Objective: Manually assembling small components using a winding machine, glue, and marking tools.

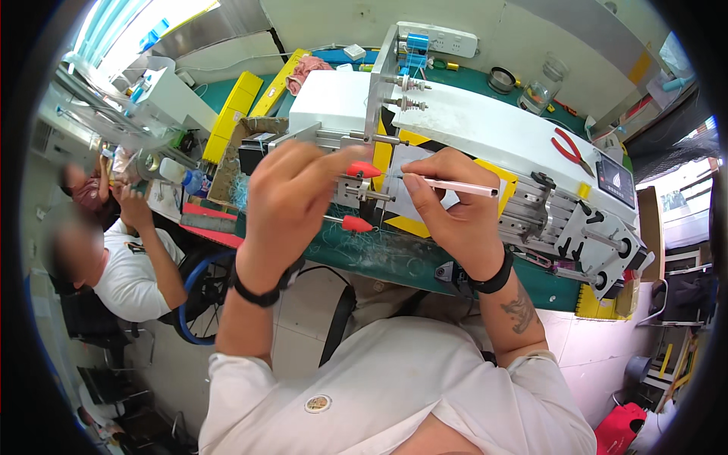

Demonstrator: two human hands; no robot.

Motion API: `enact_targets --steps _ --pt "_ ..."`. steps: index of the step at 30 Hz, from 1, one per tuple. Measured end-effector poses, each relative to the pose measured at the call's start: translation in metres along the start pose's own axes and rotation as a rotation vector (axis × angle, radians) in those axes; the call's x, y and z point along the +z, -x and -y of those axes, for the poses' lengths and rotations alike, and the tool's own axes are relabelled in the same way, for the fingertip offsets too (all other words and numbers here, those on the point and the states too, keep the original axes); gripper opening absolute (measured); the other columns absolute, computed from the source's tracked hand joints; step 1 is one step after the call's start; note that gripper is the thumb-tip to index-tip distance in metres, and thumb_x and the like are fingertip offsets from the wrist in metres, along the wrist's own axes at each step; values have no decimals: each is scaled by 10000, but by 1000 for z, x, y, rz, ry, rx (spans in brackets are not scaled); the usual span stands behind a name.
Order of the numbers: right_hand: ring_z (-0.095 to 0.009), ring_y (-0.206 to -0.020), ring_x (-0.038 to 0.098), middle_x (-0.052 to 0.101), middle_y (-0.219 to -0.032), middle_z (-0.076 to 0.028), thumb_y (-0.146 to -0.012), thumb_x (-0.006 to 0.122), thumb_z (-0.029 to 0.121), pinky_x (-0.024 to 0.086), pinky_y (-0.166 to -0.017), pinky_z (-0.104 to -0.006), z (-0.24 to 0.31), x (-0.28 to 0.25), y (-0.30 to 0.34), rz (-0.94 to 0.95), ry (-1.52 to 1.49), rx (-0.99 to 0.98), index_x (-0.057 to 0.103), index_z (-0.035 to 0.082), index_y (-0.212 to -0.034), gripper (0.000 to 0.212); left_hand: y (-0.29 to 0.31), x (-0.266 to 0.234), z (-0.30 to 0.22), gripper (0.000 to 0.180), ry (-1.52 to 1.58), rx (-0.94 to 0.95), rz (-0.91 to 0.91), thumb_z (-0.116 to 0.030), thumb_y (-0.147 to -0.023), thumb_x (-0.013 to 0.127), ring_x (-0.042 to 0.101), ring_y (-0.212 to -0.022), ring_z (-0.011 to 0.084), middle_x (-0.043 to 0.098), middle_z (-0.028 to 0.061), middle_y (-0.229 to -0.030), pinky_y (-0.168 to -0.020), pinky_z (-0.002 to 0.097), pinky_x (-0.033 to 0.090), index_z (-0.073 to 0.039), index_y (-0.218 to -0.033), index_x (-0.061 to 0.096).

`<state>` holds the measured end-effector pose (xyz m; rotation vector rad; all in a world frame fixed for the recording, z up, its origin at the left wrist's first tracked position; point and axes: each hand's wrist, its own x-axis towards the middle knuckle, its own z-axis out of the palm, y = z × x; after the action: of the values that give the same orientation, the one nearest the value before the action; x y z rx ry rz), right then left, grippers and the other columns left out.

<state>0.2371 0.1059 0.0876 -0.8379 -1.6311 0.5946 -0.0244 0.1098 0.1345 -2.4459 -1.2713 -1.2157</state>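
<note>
My right hand grips a slim pinkish-white pen-shaped tool; its thin tip points left toward the machine's red cone-shaped piece. Close to that upper red piece is my left hand, slightly blurred, its fingers bent and closed. What they pinch, if anything, is hidden. A second red cone-shaped piece sits lower on a metal rod. Both belong to a white bench machine with an upright metal plate carrying spring-loaded posts. Beneath my right hand lies a white sheet edged by yellow-black striped tape.
Red-handled pliers rest on the machine near a small screen. Behind are a glass jar and a power strip. A cardboard box stands left. A person in a white shirt sits at left, another person beyond.
</note>
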Motion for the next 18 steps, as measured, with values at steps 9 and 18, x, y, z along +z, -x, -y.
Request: enact_targets --steps 9,18 --pt "-288 -801 738 770 -890 -120 -940 863 10 574 -735 -382 -4 8 -2 -2 92 -143 812 25 -1040 114 -71 29 17 117 225 308 608 -124 -964 810 740 -856 369 731 95 -871 -752 491 549 -108 -1080 822" --pt "-298 -787 717 751 -879 -121 -933 833 -4 564 -723 -384 2 1 0 -14 83 -154 802 27 -1017 96 -67 28 4 94 93 327 611 -83 -931 782 735 -855 373 742 78 -920 -741 494 554 -101 -1023 777"
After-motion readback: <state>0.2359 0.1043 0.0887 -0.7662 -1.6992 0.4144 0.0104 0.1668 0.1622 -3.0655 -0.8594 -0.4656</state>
